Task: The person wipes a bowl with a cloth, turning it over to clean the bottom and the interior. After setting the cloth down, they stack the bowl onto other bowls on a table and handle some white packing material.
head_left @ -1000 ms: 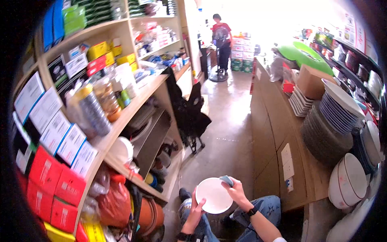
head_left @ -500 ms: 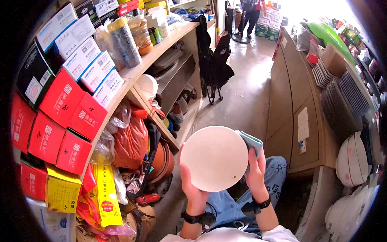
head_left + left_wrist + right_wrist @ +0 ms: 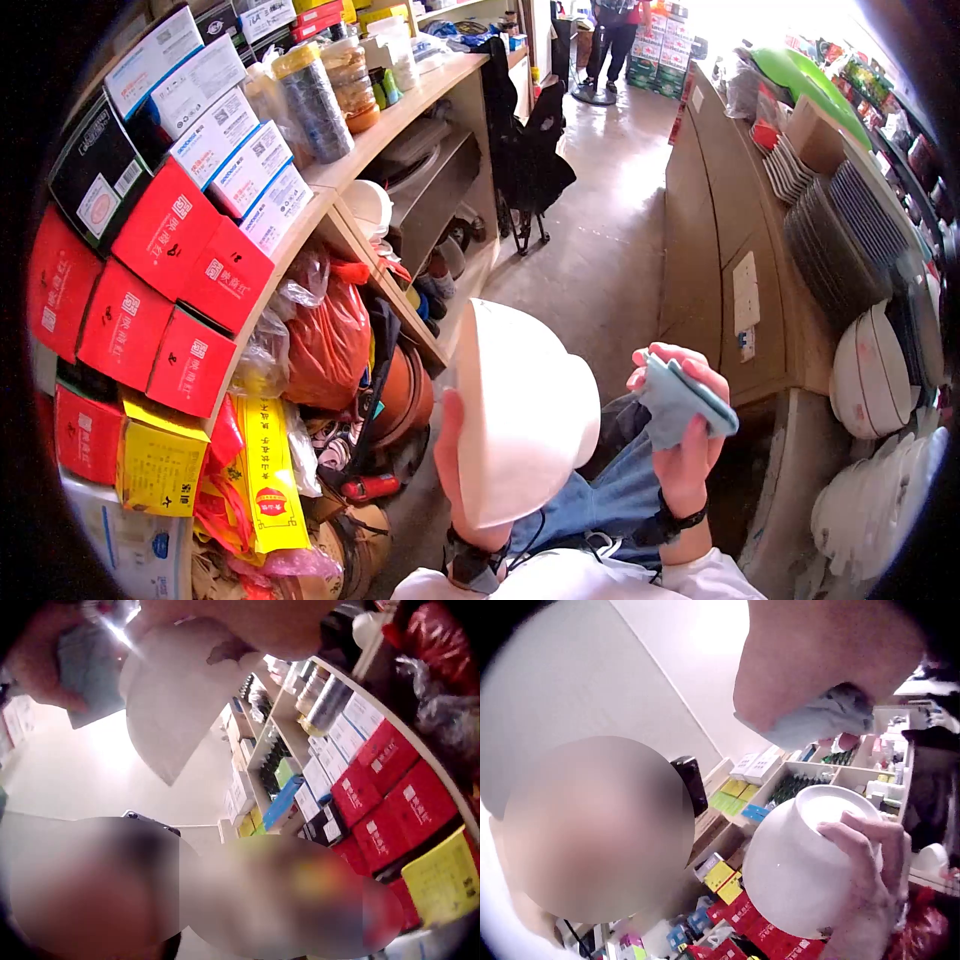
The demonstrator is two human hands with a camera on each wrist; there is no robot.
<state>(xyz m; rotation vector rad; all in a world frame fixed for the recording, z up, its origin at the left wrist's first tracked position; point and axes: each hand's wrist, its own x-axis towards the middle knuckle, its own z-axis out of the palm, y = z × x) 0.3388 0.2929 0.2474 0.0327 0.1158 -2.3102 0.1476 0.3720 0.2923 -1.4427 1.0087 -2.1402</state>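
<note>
A white bowl (image 3: 525, 420) is tipped on its side in front of the lap, its foot ring turned to the right. My left hand (image 3: 453, 465) grips it from the left, and in the right wrist view the fingers (image 3: 889, 832) reach round to the foot. My right hand (image 3: 690, 465) holds a folded blue-green cloth (image 3: 672, 400) between thumb and fingers, apart from the bowl on its right. The left wrist view has part of the bowl (image 3: 169, 690) beside the cloth (image 3: 90, 671).
Red boxes (image 3: 165, 225) and white boxes (image 3: 215, 135) stack up on the left shelving. An orange-red bag (image 3: 325, 340) sits below. Plates (image 3: 835, 240) and bowls (image 3: 870, 385) line the right counter (image 3: 730, 230). A black folded frame (image 3: 530, 150) and a person (image 3: 615, 45) stand farther off.
The bowl came nearer, then turned from facing up with its inside showing to lying sideways with its outside showing. My right hand and the cloth moved off the rim to the right.
</note>
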